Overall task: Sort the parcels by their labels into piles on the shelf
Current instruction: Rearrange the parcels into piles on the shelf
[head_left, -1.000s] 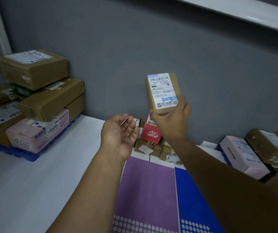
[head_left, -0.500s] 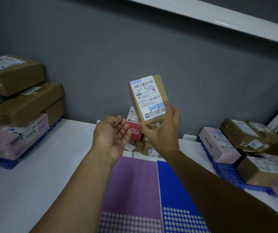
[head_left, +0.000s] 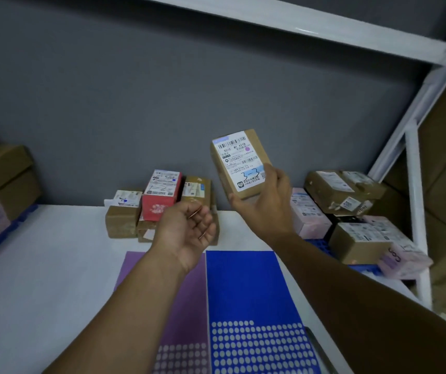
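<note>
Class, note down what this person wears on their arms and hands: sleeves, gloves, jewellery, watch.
No sleeves, gloves or watch show: both arms are bare as far as the picture reaches. The left hand has what look like two thin coppery rings on its fingers. The right hand shows nothing worn.

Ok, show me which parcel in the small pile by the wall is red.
The red box in the pile's middle, between a white-topped parcel and a brown box; no other there is red.

Right hand (head_left: 265,209) raised, gripping parcel (head_left: 239,160), left hand (head_left: 185,232) palm-up, fingers (head_left: 206,223) relaxed
</note>
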